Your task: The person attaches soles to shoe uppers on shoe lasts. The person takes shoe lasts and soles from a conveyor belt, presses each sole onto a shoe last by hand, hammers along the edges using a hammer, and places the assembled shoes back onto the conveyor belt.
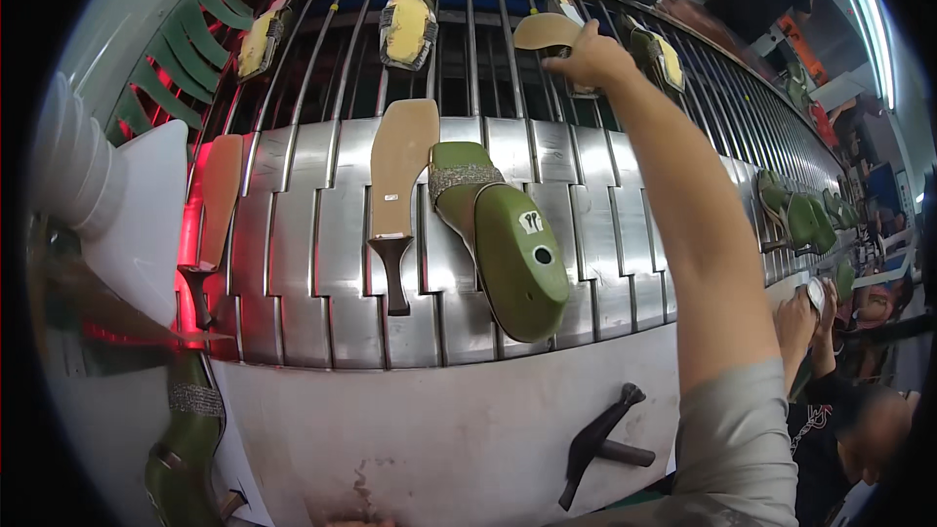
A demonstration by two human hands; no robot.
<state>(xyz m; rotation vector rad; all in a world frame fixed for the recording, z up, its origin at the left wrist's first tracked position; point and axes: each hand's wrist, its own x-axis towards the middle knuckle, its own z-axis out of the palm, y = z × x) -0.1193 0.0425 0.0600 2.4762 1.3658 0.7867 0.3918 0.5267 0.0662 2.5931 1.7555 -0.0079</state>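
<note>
My right hand, arm stretched across the metal conveyor, is closed on the right end of a curved tan insole above the far rollers. Partly hidden behind it is a shoe part on the rollers. On the near metal slats lies a green shoe last with a grey textured band. Directly left of it is a tan insole with a dark, narrow shank end. Of my left hand, only a sliver shows at the lower edge; its fingers cannot be made out.
A black hammer lies on the pale table. Another insole rests in red light beside a white hood. Yellow-and-black shoe parts sit on the rollers. Green lasts stand at right, near a person's hands.
</note>
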